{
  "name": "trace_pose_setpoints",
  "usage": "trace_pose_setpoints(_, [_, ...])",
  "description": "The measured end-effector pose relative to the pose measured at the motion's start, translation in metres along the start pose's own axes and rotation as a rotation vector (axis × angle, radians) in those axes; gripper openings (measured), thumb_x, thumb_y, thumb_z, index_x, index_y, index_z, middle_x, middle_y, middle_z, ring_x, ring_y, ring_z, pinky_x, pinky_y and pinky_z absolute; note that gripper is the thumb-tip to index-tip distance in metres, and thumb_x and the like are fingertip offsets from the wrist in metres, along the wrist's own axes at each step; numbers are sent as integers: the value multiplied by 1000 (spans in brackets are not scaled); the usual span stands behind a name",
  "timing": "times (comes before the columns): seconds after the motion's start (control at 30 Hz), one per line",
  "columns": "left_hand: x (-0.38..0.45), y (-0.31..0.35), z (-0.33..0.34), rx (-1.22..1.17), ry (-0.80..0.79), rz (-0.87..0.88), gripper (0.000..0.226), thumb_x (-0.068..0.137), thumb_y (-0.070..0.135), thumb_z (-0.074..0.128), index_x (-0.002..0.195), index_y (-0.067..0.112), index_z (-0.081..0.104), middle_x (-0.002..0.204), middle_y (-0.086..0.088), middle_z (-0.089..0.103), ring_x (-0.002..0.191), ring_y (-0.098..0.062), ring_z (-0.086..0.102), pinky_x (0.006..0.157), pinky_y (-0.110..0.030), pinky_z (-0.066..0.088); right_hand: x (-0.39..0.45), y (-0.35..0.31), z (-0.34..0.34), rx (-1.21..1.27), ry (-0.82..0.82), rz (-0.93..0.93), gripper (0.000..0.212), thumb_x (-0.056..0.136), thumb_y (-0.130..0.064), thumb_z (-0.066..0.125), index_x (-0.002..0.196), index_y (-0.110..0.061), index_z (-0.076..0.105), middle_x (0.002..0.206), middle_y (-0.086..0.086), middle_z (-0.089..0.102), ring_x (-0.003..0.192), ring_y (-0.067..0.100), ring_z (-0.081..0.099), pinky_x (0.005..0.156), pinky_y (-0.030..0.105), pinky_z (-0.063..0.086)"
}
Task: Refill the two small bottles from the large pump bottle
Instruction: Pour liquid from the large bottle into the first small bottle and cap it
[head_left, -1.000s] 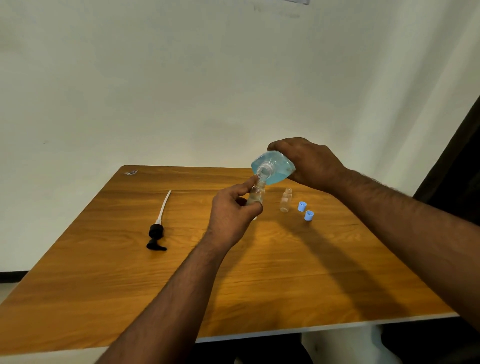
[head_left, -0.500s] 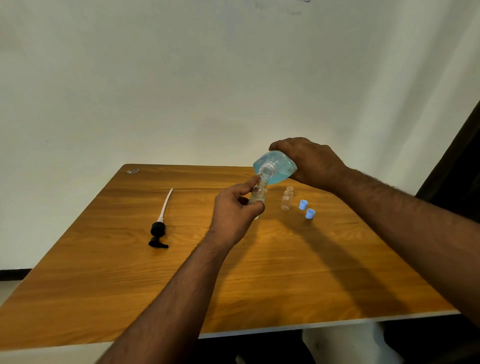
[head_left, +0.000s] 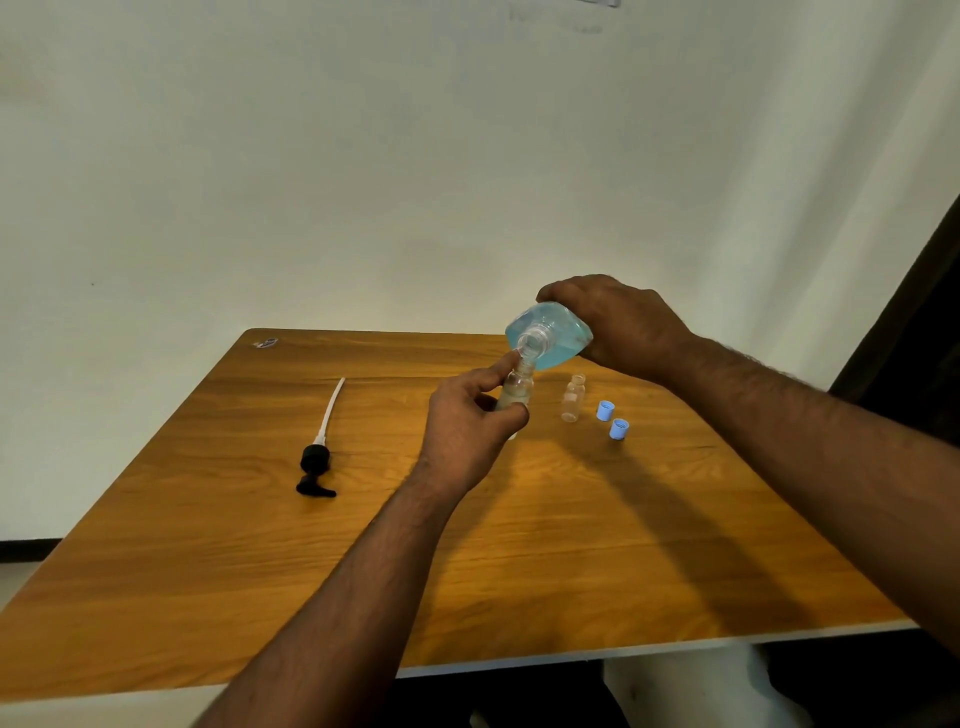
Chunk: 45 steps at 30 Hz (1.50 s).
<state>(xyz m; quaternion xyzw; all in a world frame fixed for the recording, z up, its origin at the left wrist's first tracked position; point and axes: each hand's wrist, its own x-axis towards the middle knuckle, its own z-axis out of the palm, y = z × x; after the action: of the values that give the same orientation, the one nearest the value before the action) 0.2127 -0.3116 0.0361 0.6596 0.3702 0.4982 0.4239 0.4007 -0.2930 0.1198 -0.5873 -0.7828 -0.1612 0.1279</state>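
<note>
My right hand (head_left: 623, 325) grips the large bottle (head_left: 556, 338) of blue liquid, tipped over with its open neck pointing down and towards me. My left hand (head_left: 467, 431) holds a small clear bottle (head_left: 517, 389) upright just under that neck, mouth touching it. A second small clear bottle (head_left: 572, 397) stands uncapped on the wooden table (head_left: 571, 545) to the right. Two blue caps (head_left: 605, 410) (head_left: 619, 429) lie beside it. The black pump head (head_left: 314, 462) with its white tube lies on the table to the left.
A white wall rises behind the table. A small sticker (head_left: 266, 342) sits at the table's far left corner. A dark curtain or door (head_left: 924, 312) stands at the right edge.
Both hands and bottles hold nearly the same pose; the view has shifted only slightly.
</note>
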Motion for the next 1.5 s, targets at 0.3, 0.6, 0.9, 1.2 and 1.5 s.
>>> trace_pose_setpoints(0.3, [-1, 0, 0, -31, 1, 4, 56, 80, 0, 69, 133, 17, 58, 135, 9, 60, 79, -11, 62, 69, -28, 58, 0, -1, -1, 6, 2, -13, 50, 85, -42, 65, 130, -24, 49, 125, 3, 59, 114, 24, 53, 85, 41, 47])
trace_pose_setpoints(0.6, [1, -1, 0, -37, -1, 18, 52, 80, -1, 69, 129, 14, 61, 135, 8, 60, 72, 2, 60, 64, -16, 55, 0, 0, -3, -8, 0, -4, 51, 85, -43, 64, 130, -24, 48, 126, 3, 59, 115, 25, 53, 86, 42, 48])
trace_pose_setpoints(0.9, [0, 0, -1, -16, 2, 19, 52, 80, 0, 70, 129, 16, 61, 134, 8, 61, 79, -10, 61, 67, -25, 56, -1, -1, -2, -10, 2, -2, 51, 85, -44, 64, 129, -25, 48, 124, 2, 59, 113, 24, 54, 85, 43, 50])
trace_pose_setpoints(1.2, [-1, 0, 0, 3, 2, 17, 55, 79, 1, 70, 130, 17, 60, 130, 10, 63, 89, -25, 66, 71, -33, 58, -2, -1, -4, -22, 1, -9, 51, 85, -41, 65, 130, -24, 48, 125, 2, 58, 115, 24, 53, 85, 43, 49])
trace_pose_setpoints(1.5, [0, 1, 1, 7, 7, 11, 56, 79, 1, 70, 132, 18, 59, 128, 11, 63, 90, -24, 66, 70, -30, 58, -1, -1, -4, -15, 6, -14, 52, 85, -40, 66, 130, -23, 48, 126, 3, 59, 115, 25, 53, 86, 44, 50])
